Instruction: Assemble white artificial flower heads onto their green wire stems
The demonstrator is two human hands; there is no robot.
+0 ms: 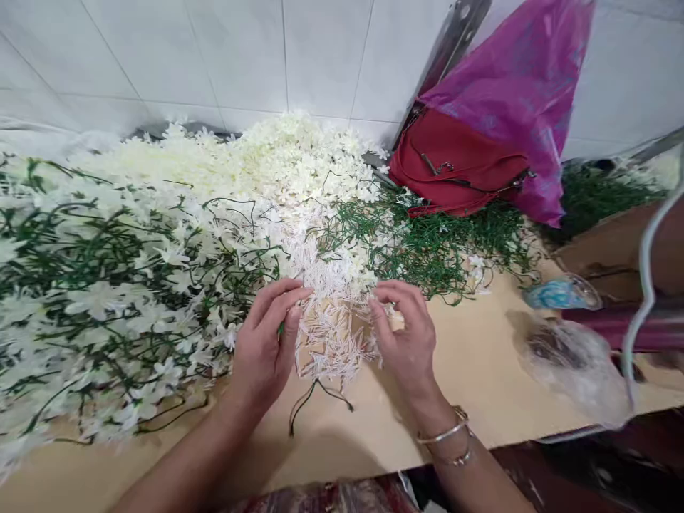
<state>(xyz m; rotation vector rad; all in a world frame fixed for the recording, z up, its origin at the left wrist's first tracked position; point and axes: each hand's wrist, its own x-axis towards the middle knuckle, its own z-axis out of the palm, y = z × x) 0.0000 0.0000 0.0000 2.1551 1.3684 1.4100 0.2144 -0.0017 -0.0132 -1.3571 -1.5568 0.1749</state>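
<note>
My left hand [270, 338] is closed in a pinch beside the heap of white stamens [334, 335]. A bit of green stem [281, 328] shows between its thumb and fingers. My right hand [406, 331], with bangles on the wrist, curls its thumb and fingers together at the heap's other side, next to white petals. What its fingertips hold is too small to make out. Below the stamens, a loose dark green forked stem [318, 388] lies on the tan tabletop [325, 449].
Finished-looking white artificial flowers on green stems [107, 306] pile up at left. Cream blossoms [299, 153] are heaped against the tiled wall, and bare green stems [427, 249] lie at right. A red bag [459, 160], purple plastic bag [524, 92] and clear plastic bag [577, 370] stand farther right.
</note>
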